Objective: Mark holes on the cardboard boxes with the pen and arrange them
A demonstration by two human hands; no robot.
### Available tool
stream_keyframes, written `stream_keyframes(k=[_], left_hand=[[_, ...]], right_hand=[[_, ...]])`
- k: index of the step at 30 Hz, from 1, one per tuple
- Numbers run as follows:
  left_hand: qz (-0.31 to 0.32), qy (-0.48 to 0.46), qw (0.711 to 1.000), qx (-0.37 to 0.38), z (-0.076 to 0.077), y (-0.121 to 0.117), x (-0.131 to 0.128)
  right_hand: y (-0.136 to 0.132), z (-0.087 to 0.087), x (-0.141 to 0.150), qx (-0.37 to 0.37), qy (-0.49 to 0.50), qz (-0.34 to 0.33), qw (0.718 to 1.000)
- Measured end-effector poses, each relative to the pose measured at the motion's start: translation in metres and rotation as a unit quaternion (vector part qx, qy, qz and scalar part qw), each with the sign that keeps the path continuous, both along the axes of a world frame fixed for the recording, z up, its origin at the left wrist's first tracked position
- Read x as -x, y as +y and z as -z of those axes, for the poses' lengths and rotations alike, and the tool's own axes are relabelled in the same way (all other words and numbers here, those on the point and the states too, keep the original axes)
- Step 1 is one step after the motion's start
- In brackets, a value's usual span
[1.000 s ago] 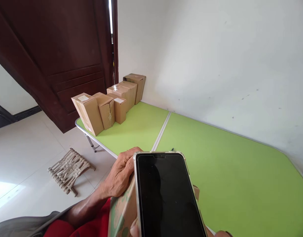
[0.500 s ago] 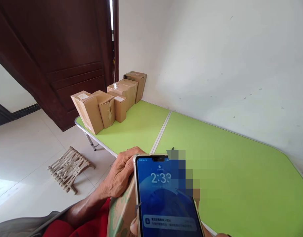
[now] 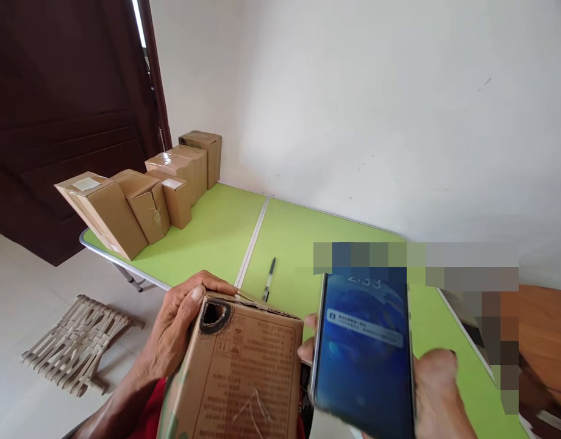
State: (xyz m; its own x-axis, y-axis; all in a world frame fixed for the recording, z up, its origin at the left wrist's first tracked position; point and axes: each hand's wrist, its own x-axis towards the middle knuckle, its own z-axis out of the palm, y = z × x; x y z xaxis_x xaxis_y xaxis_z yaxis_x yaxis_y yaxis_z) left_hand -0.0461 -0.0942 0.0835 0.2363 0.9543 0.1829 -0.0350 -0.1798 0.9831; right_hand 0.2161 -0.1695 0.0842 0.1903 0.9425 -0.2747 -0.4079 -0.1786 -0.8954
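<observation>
A white wall ran along the far edge of the green table, and a dark door stood beyond its left end. A row of cardboard boxes lined the table's left edge, from the near left corner to the far left corner by the wall, two with white labels on top. On the floor off the near edge, close to the left corner, was a woven stool. A brown box, printed with text and with a black-ringed hole in one corner, was held up at the near edge; whether it rested on anything could not be told. The left hand was curled firmly round that box's upper left corner, thumb beside the hole. Just right of the box, the right hand was partly closed around a phone, fingers at one side and palm at the other, thumb off the lit screen. A dark-capped pen lay just right of the table's middle seam.
</observation>
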Motion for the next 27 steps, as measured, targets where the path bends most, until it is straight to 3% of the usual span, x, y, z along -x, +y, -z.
stream_keyframes(k=[2,4,10,13,17,27], left_hand=[[0.0,0.002,1.0,0.0,0.0,0.0,-0.001],[-0.002,0.007,1.0,0.004,-0.001,0.001,-0.002],[-0.003,0.021,1.0,0.009,0.001,0.005,-0.002],[-0.004,0.01,1.0,0.017,0.002,0.006,-0.001],[-0.002,0.017,1.0,0.019,0.002,0.007,0.001],[-0.021,0.017,0.999,0.027,0.006,0.005,0.005]], right_hand=[[0.019,0.005,-0.007,0.017,0.04,0.08,0.996],[0.039,0.024,-0.017,0.029,0.038,0.122,0.991],[0.081,0.112,-0.049,0.097,-0.007,0.111,0.989],[0.09,0.14,-0.057,0.128,-0.05,0.105,0.985],[0.097,0.151,-0.061,0.135,-0.078,0.105,0.982],[0.116,0.151,-0.065,0.097,-0.188,0.123,0.969]])
